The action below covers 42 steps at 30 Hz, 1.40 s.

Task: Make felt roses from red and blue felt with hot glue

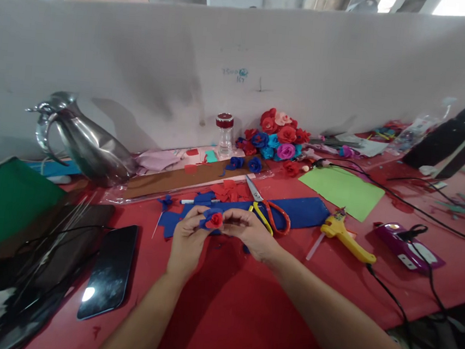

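"What are the hands busy with?"

"A small flower (pixel 214 220), red in the middle with blue around it, held up over the middle of the table (pixel 234 323). The left hand (pixel 189 233) has its fingers pinching the flower from the left."

"And the right one?"

"The right hand (pixel 251 234) comes in from the other side. Its fingers are bent and meet the flower's right edge; I can't tell whether they pinch a petal or only touch it."

"What lies just beyond?"

"A blue strip (pixel 309 213) lies behind the hands, running off to the right. The scissors (pixel 268 212) rest across it with their blades pointing far and left, near the right hand. Left of the hands there's a blue flower on a thin stem (pixel 166 202)."

"Anything farther right?"

"A yellow glue gun (pixel 345 237), a clear stick poking from it, then a purple power strip (pixel 408 249). Beyond the glue gun lies a light green sheet (pixel 341 190)."

"And the far side?"

"A bunch of flowers (pixel 279 136), red, blue and pink, by the wall (pixel 145 56), with a red-lidded jar (pixel 225 138) to its left. A metal jug (pixel 89 144) stands at far left, and a phone (pixel 110 270) lies nearer, left of the arms."
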Motion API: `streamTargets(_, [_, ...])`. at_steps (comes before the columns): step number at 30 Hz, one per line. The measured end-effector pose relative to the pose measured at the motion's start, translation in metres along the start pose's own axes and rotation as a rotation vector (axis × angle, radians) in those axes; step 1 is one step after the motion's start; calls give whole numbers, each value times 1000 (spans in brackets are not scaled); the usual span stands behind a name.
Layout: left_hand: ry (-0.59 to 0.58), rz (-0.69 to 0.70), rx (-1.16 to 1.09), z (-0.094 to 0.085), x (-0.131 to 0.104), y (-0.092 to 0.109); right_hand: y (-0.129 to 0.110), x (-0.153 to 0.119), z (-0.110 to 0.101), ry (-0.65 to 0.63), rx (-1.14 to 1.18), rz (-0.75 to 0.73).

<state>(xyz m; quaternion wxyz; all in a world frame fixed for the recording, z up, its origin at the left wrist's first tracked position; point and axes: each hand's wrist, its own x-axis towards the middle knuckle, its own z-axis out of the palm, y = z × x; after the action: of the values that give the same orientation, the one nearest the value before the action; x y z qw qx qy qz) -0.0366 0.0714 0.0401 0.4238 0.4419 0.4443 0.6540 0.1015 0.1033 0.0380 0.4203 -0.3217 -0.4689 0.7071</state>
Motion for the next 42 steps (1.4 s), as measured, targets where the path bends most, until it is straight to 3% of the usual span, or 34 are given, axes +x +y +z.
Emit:
streamTargets(5, [-78,158,159,-2,-2,3,0,0,-1,-11,-4,-37])
streamTargets(11, [-72,141,188,-1,-3,4,0,-1,-1,-52,-67,-77])
streamTargets(17, [-59,292,369,-6,-1,-2,-4,-2,-3,103,-28,-153])
streamTargets(20, [-126,383,530,-11,1,-5,-12,-2,-8,127,-8,-147])
streamTargets(25, [-273,510,688,-13,5,-10,-22,-4,-13,39,-33,-19])
streamTargets(31, [-416,444,756,-11,6,-14,-27,-6,-13,-40,-179,-84])
streamTargets(42, [-499,356,868,-14,7,-8,-28,-4,-18,-73,-278,-52])
